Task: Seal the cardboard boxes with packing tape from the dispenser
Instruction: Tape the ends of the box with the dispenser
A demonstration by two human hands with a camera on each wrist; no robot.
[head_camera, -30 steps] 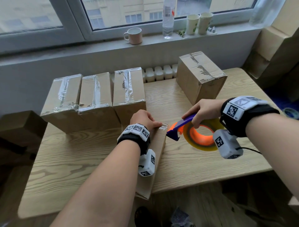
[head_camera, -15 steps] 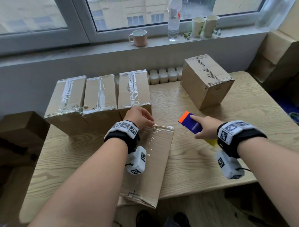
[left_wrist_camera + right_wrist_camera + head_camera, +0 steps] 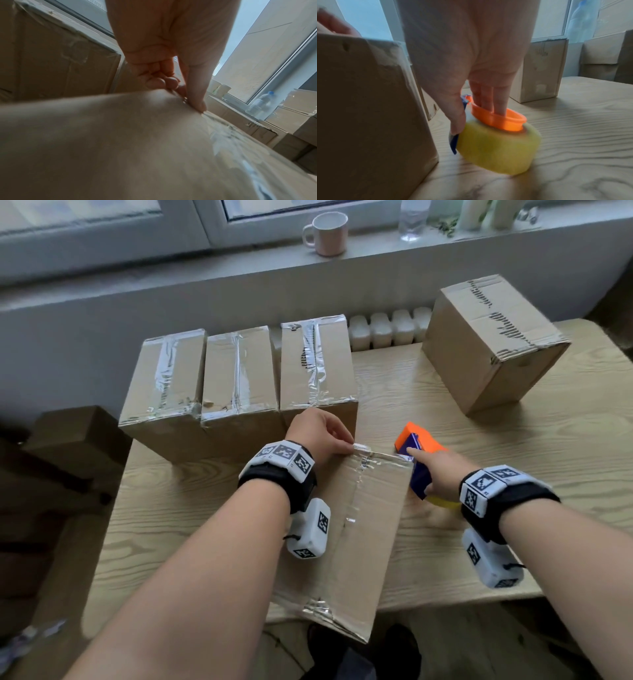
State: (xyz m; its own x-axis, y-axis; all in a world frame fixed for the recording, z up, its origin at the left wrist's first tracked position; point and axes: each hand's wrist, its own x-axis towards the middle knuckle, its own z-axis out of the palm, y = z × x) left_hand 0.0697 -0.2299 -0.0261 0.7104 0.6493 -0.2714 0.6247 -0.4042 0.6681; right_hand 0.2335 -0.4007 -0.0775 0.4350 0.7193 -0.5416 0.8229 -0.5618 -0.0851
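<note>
Wooden table [image 3: 513,474], wrist-only: right hand [image 3: 462,67] fingers inside dispenser [image 3: 498,138]

arms: bare, no sleeves
wrist straps [image 3: 507,501]: black, one per wrist
marker blocks [image 3: 284,455]: white, black square codes
wrist cameras [image 3: 310,530]: white housings, coded, thin black cable

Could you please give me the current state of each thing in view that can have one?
Front box: flaps closed, tape along its seam.
Tape dispenser: held beside the front box, on the table.
Left hand: pinching the front box's far edge.
Right hand: fingers inside the dispenser's orange core.
Three rear boxes: taped shut.
Far-right box: closed, no shiny tape visible.
Mug: upright.
</note>
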